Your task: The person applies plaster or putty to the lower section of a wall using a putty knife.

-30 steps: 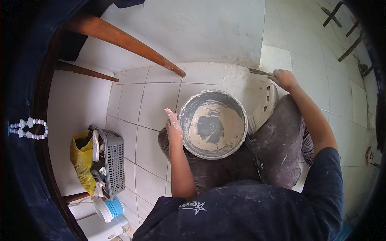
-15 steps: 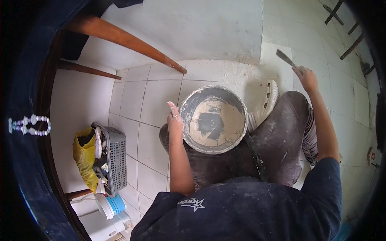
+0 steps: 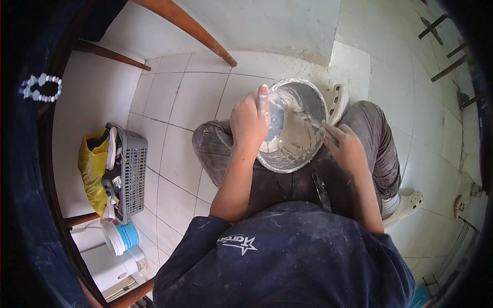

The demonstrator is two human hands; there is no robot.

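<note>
**Bucket (image 3: 312,97) of pale paste (image 3: 298,134), tipped between the bent legs**

In the head view, the left hand (image 3: 249,120) is closed on the bucket's left rim, thumb uppermost, some fingers hidden. The right hand (image 3: 345,146) grips the handle of a scraper (image 3: 314,121), which reaches past the right rim into the bucket; its blade is blurred. Good working here calls for a firm left hold on the tilt, a low blade angle against the inside, and smooth strokes that gather the paste without flicking it over the rim.

White tiles (image 3: 197,105) lie around, spattered near the pale wall (image 3: 277,33). A wooden leg (image 3: 192,28) slants in; at left stand a grey basket (image 3: 135,172), a yellow bag (image 3: 94,177) and a blue-and-white tub (image 3: 123,237).
</note>
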